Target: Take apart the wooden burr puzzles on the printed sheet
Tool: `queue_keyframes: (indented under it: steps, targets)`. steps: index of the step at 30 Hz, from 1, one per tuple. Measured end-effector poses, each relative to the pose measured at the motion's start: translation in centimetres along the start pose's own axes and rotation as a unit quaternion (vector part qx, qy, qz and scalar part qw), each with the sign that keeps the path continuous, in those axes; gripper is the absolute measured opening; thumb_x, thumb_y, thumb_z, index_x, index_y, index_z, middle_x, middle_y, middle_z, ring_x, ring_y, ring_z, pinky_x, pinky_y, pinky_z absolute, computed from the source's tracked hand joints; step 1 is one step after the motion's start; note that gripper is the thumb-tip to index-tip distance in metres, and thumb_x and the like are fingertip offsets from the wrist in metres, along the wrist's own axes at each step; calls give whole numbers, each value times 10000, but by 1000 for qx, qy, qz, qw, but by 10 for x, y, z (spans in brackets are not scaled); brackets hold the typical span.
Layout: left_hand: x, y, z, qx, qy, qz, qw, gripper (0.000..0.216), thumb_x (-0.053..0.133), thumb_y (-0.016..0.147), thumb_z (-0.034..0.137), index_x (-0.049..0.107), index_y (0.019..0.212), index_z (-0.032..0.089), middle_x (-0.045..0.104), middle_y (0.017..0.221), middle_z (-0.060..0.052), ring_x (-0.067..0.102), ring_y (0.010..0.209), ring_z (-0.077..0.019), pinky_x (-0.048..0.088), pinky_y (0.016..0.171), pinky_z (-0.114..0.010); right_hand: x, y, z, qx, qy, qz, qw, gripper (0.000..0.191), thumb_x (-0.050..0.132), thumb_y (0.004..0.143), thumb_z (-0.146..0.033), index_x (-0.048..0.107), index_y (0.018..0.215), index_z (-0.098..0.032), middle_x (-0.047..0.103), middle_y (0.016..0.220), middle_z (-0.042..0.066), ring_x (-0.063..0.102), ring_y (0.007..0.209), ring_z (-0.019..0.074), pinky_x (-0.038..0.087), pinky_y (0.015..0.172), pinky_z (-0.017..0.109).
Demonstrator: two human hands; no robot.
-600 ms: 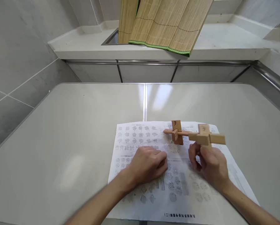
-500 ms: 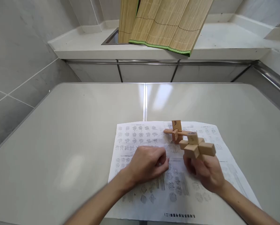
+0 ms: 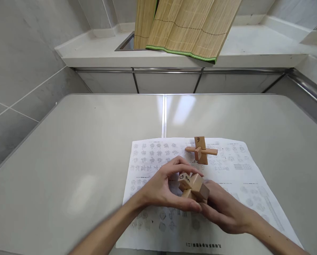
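A pale wooden burr puzzle (image 3: 193,186) of interlocking blocks is between my hands, with dark marks written on one block end. My left hand (image 3: 171,187) curves around its left side, thumb below and fingers over the top. On the other side, my right hand (image 3: 223,209) grips the puzzle from the right and below; some of its fingers are hidden behind the blocks. Just beyond, a second, darker wooden puzzle (image 3: 200,150) with three crossing pieces and a mark on its upright piece rests on the printed sheet (image 3: 148,241).
The sheet, covered in small diagrams, lies on a pale glossy table (image 3: 68,159) with a centre seam. Behind the table runs a white counter ledge (image 3: 100,62). A bamboo mat (image 3: 185,32) with green edging hangs over it, partly covering a recessed basin (image 3: 126,43).
My right hand has brought the pale puzzle left and turned it. My left hand has gone from a loose fist to curling around it. The darker puzzle stays in place.
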State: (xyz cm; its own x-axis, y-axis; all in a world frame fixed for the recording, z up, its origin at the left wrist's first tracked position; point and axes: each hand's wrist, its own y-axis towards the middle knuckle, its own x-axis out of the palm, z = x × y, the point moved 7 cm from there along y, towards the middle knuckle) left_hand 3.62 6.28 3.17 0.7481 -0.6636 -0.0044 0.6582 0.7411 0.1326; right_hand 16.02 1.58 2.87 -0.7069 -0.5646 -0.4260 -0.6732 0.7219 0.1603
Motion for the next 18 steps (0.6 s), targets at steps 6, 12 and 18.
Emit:
queue_keyframes:
  steps: [6, 12, 18]
  targets:
    - [-3, 0, 1, 37, -3, 22, 999, 731, 1012, 509, 537, 757, 1142, 275, 611, 1159, -81, 633, 1044, -267, 540, 975, -455, 2, -1, 7, 80, 218, -33, 972, 436, 414, 1091, -514, 538, 803, -212, 556, 691, -4, 512, 609, 139, 419, 584, 257]
    - [-1, 0, 8, 84, 15, 30, 996, 760, 1007, 536, 521, 713, 1186, 259, 679, 1136, -88, 667, 1024, -266, 551, 953, -435, 0, 0, 14, 118, 237, -7, 964, 251, 558, 1047, -383, 601, 877, -204, 552, 691, -19, 487, 544, 112, 409, 526, 233]
    - [-7, -2, 11, 106, 103, 94, 985, 768, 999, 538, 538, 697, 1164, 209, 679, 1008, -75, 643, 875, -213, 556, 806, -361, -5, -5, 27, 157, 149, 65, 974, 100, 644, 979, -281, 640, 909, -211, 592, 684, -24, 514, 571, 127, 419, 523, 230]
